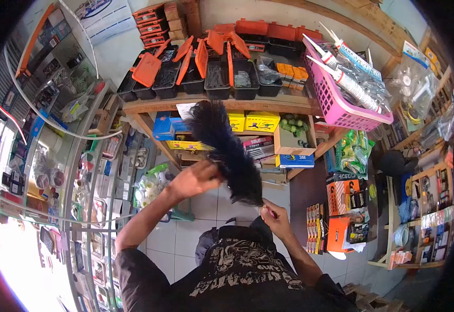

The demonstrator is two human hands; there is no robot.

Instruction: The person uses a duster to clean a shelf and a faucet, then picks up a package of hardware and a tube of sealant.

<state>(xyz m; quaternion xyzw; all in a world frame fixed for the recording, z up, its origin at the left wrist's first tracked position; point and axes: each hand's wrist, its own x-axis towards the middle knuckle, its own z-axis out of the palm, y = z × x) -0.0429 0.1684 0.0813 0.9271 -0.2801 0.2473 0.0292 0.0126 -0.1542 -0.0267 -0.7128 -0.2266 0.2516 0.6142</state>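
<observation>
A feather duster (232, 161) with bushy black feathers slants across the middle of the view, its tip up near the shelf. My right hand (276, 219) is closed around its thin pinkish handle, just below the feathers. At the left side of the feathers is my left hand (198, 178), its fingers curled in against them. Some of those fingertips are hidden among the plumes.
Ahead, a wooden shelf (159, 104) carries black boxes with orange lids (146, 69). A pink basket (336, 99) of sealant tubes juts out at its right end. Glass display shelves (99, 171) line the left; a dark counter (302, 208) with packaged goods stands right.
</observation>
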